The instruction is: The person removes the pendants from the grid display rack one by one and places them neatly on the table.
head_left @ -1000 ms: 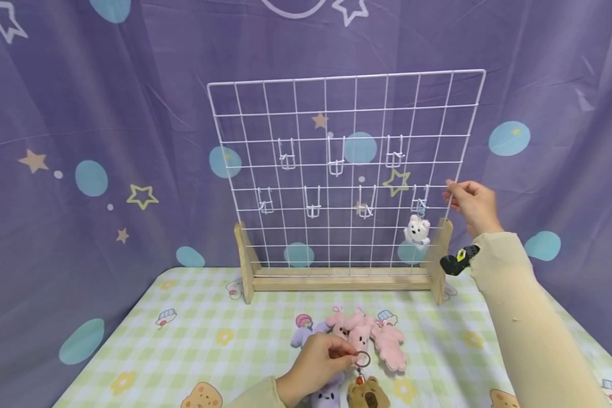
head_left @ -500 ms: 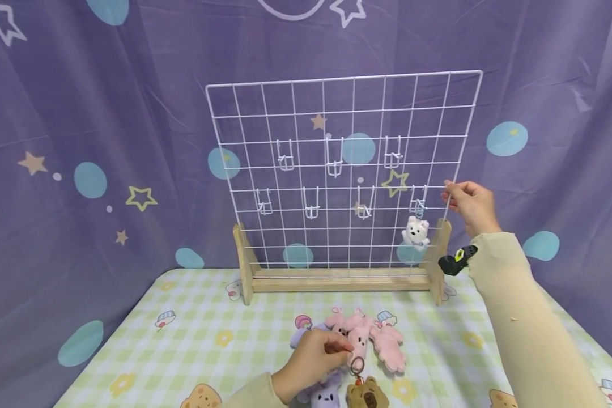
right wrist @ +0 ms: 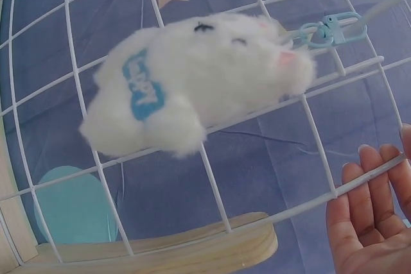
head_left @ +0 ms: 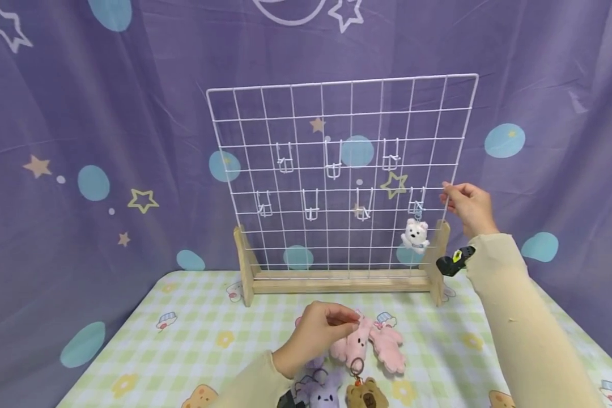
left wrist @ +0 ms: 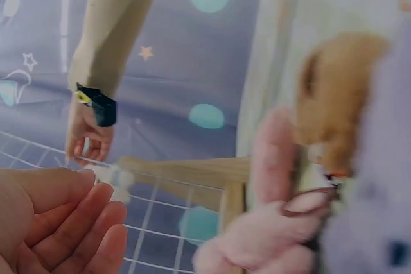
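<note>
My right hand (head_left: 471, 209) holds the right edge wire of a white wire grid panel (head_left: 341, 85); in the right wrist view, its fingers (right wrist: 359, 203) lie around that wire. Beside it, a white plush bear keychain (head_left: 415, 235) hangs by a light blue clasp (right wrist: 331, 33) from a hook. My left hand (head_left: 316, 334) hovers over a pile of plush keychains, fingers loosely bent and holding nothing. Near it lie a pink plush (head_left: 358, 343), another pink plush (head_left: 389, 348), a purple plush (head_left: 323, 391) and a brown bear keychain (head_left: 367, 394) with its ring (head_left: 357, 365) standing up.
Several other white hooks (head_left: 312, 212) hang on the grid in two rows. A wooden stand (head_left: 341, 283) carries the panel on a table with a checked cloth (head_left: 194, 334). A purple curtain (head_left: 132, 102) is behind.
My left hand has drawn away from the bear keychain's ring, upward over the pink plushes. My right hand keeps its hold on the grid's edge.
</note>
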Motion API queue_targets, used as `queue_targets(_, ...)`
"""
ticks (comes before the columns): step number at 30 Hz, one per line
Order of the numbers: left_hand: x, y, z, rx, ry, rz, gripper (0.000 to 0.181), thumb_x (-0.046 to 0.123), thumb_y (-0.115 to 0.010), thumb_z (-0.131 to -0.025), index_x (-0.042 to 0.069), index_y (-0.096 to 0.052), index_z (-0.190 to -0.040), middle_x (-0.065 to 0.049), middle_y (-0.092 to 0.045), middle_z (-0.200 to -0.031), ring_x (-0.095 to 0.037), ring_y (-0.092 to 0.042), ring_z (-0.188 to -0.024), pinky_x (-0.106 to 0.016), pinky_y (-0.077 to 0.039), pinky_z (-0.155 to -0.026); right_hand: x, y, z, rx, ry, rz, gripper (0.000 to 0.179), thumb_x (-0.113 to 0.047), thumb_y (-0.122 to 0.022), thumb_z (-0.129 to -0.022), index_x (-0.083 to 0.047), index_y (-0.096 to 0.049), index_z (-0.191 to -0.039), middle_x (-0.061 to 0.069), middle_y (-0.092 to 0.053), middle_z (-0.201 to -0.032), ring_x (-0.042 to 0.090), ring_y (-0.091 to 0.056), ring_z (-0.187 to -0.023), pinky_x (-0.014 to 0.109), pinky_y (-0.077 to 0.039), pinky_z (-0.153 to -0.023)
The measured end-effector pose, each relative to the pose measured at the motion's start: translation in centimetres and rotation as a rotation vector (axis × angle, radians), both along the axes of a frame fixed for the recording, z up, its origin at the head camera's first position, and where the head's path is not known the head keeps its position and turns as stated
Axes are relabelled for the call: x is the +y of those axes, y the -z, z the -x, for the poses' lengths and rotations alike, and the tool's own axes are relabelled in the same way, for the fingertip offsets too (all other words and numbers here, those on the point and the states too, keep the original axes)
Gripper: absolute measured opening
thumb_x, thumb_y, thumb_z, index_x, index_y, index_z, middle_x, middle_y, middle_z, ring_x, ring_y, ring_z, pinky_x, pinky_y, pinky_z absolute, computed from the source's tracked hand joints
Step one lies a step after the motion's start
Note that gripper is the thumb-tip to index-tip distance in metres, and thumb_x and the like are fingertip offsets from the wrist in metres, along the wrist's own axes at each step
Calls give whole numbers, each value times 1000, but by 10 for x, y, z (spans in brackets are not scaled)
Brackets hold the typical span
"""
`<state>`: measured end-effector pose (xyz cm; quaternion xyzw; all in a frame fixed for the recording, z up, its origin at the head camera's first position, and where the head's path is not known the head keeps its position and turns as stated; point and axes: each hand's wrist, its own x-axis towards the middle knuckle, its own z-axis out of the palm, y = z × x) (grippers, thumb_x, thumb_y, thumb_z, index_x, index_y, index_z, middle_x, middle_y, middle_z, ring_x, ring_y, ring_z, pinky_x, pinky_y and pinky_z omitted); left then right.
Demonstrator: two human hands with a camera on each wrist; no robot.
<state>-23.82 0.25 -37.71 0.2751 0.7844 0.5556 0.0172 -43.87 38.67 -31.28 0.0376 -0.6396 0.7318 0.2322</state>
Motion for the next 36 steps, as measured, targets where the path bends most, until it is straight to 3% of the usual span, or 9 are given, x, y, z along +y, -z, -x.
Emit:
queue_targets(3, 7, -18, -2, -12, -2, -9, 14, 4, -69, -83, -1, -71, -96, -11, -72, -94, -11, -66, -75, -16, -51, -64, 18, 17, 28, -26, 26, 20, 19, -27, -75, -82, -10, -67, -82, 3, -71, -79, 16, -65, -67, 22, -52, -60)
queue_targets(5, 12, -32, -5, -11, 4, -17, 14, 3, -69, -84, -2, -71, -96, -14, -71, -93, -12, -66, -75, -16, -51, -64, 21, 22, 35, -20, 43, 15, 23, -30, -75, -81, -8, -68, -84, 4, -72, -81, 16, -66, -67, 22, -53, -60)
queue_targets(8, 20, -47, -2, -9, 13, -20, 15, 3, -68, -84, -2, -71, -98, -15, -71, -94, -12, -66, -77, -16, -52, -67, 5, 9, 14, -10, 58, -17, 24, -32, -74, -81, -10, -67, -82, 1, -71, -78, 14, -65, -66, 21, -52, -59)
queue_targets(14, 37, -51, 26, 4, 22, -86, 16, 8, -70, -85, 3, -72, -100, -11, -72, -96, -10, -66, -78, -20, -53, -69, -54, -43, -70, -17, 104, -79, 22, -25, -66, -89, -8, -59, -77, -10, -66, -66, 4, -59, -60, 15, -50, -58)
queue_targets(18, 47, -60, 39, 28, -2, -115, 16, 13, -72, -83, 6, -73, -98, -7, -72, -94, -8, -66, -78, -20, -53, -69, -68, -56, -92, -37, 80, -46, 19, -18, -62, -91, -5, -57, -77, -11, -64, -62, 1, -57, -57, 13, -48, -57)
queue_targets(21, 54, -66, 46, 37, -18, -134, 16, 15, -73, -83, 7, -74, -97, -5, -73, -93, -7, -66, -79, -20, -52, -70, -69, -57, -95, -54, 90, -47, 19, -17, -61, -92, -6, -57, -76, -12, -64, -62, 1, -57, -56, 13, -48, -58)
queue_targets(27, 68, -75, 60, 58, -32, -151, 17, 16, -72, -83, 8, -73, -98, -1, -73, -92, -6, -66, -79, -21, -53, -70, -61, -50, -84, -11, 56, 18, 20, -19, -66, -88, -9, -58, -74, -9, -66, -63, 3, -60, -56, 14, -49, -57)
queue_targets(32, 78, -74, 74, 77, -66, -148, 15, 15, -72, -84, 8, -74, -97, -1, -73, -91, -3, -64, -77, -19, -52, -68, -48, -38, -64, 33, 38, 14, 23, -24, -72, -84, -9, -59, -73, -7, -67, -66, 6, -61, -59, 15, -49, -57)
queue_targets(36, 84, -70, 82, 49, -93, -162, 14, 15, -71, -84, 8, -74, -97, 0, -73, -92, -2, -64, -79, -19, -52, -70, -51, -38, -66, 26, 33, -1, 24, -24, -71, -85, -9, -58, -71, -7, -67, -66, 5, -61, -59, 15, -50, -57)
